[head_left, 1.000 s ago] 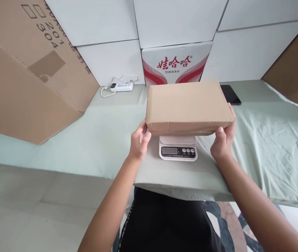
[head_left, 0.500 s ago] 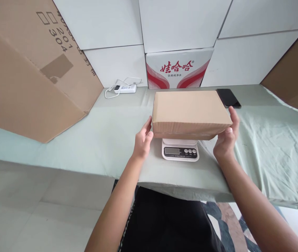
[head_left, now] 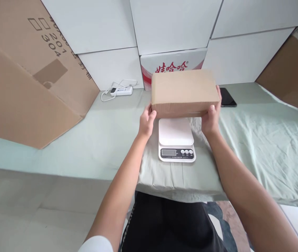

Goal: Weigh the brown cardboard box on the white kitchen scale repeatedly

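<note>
A closed brown cardboard box [head_left: 184,91] is held between my two hands, above and behind a white kitchen scale [head_left: 176,134]. My left hand [head_left: 147,120] grips the box's left front corner, thumb on the near side. At the right front corner my right hand [head_left: 211,117] is closed on the box, its thumb on the front face and fingers along the side. The scale's white plate now shows bare in front of the box; its display [head_left: 169,152] looks blank, with buttons beside it.
A white power strip [head_left: 122,91] with a cable lies at the back left. Behind the box's right side rests a black phone [head_left: 228,97]. A big carton [head_left: 14,87] stands at left, another [head_left: 288,66] at right. White boxes [head_left: 170,26] line the back of the cloth-covered table [head_left: 104,140].
The box has moved up and away from me with both hands on it, uncovering the scale's plate. It now covers part of the red-and-white carton behind.
</note>
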Demonstrator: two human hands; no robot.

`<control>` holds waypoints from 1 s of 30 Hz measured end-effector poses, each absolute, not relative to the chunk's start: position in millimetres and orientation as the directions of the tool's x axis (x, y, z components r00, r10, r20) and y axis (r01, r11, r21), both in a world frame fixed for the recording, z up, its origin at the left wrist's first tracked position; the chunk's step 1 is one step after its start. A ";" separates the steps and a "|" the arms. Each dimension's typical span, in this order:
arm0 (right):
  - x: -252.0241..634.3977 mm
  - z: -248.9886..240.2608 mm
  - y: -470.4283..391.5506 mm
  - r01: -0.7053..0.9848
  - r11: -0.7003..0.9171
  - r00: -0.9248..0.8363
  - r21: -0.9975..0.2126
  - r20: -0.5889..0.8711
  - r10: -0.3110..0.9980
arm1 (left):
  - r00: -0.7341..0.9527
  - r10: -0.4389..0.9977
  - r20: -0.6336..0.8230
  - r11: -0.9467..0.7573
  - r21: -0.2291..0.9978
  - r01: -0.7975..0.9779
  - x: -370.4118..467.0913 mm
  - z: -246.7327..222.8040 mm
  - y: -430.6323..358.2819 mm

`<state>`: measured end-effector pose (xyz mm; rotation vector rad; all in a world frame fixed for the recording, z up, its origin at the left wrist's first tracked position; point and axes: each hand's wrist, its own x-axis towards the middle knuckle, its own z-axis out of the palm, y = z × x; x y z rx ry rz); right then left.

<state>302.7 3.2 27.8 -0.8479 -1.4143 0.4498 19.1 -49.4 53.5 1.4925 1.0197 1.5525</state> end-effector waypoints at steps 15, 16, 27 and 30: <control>283.6 34.5 -6.8 0.275 0.632 0.081 -0.724 0.673 0.735 | -0.093 0.904 0.418 -0.423 0.905 -0.039 13.8 27.5 -29.1; 284.3 38.3 -9.0 0.295 0.629 0.084 -0.719 0.676 0.732 | -0.089 0.903 0.420 -0.425 0.904 -0.045 14.3 28.2 -29.8; 286.4 44.9 -9.5 0.309 0.670 0.049 -0.676 0.714 0.698 | -0.120 0.908 0.402 -0.405 0.914 -0.005 10.4 26.2 -30.0; 286.6 39.0 -5.5 0.302 0.675 0.051 -0.673 0.718 0.694 | -0.101 0.918 0.385 -0.388 0.922 -0.013 10.2 25.5 -30.4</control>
